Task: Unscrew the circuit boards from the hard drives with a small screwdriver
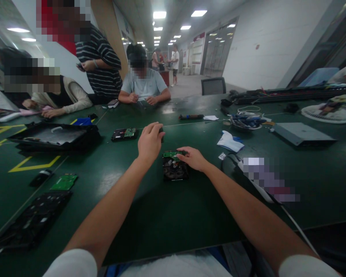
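- Touching the green circuit board [169, 154] on a black rectangular hard drive [175, 172], the right grip [193, 158] sits at two o'clock; I cannot tell whether it pinches.
- The left grip [150, 140], between ten and eleven o'clock from the drive, is curled around a small dark object [162, 134], mostly hidden by the fingers.
- The drive lies board-side up on the dark green desk [132, 223], at the view's centre.
- The step in hand appears to be handling the drive's board side; the next move likely calls for holding the drive steady.
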A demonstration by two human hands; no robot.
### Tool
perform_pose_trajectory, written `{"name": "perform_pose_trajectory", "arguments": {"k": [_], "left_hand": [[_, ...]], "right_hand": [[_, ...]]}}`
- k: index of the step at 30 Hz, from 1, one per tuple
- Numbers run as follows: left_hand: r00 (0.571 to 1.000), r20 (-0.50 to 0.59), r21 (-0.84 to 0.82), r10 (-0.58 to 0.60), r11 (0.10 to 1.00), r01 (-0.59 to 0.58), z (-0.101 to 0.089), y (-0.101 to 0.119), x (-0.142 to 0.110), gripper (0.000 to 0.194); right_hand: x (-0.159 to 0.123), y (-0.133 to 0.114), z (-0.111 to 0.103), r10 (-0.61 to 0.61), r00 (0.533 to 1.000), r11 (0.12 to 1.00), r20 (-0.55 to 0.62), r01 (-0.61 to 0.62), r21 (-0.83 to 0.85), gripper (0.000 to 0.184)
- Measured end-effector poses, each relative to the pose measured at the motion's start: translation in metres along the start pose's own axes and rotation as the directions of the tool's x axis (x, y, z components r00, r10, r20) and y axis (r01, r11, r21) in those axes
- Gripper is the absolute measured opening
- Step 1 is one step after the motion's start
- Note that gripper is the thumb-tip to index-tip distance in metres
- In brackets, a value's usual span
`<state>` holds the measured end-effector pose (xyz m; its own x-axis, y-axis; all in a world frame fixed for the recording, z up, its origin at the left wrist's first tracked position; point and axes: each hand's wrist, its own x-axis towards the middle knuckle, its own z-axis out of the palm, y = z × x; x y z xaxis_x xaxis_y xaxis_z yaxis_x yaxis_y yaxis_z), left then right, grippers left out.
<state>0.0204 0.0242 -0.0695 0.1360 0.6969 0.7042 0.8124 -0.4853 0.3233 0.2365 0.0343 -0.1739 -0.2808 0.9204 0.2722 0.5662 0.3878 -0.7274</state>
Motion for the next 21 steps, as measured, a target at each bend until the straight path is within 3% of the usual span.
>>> {"name": "perform_pose_trajectory", "arguments": {"k": [4,11,15,21], "left_hand": [[1.000,0.026,0.042,0.008,0.999,-0.009,0.005,0.002,-0.004,0.031],[0.996,0.025,-0.027,-0.088,0.996,0.089,0.011,-0.001,-0.007,0.037],[1.000,0.019,0.012,-0.006,1.000,0.006,0.007,0.001,-0.005,0.026],[0.999,0.036,0.048,0.024,0.999,-0.026,0.011,-0.003,-0.006,0.038]], "right_hand": [[0.001,0.003,0.003,-0.012,1.000,1.000,-0.011,0.012,-0.014,0.040],[0.002,0.003,0.003,0.011,1.000,1.000,-0.012,-0.011,0.008,0.043],[0.002,0.002,0.002,0.014,1.000,1.000,-0.006,-0.014,0.002,0.041],[0.001,0.002,0.003,0.001,1.000,1.000,-0.010,0.000,0.022,0.039]]}}
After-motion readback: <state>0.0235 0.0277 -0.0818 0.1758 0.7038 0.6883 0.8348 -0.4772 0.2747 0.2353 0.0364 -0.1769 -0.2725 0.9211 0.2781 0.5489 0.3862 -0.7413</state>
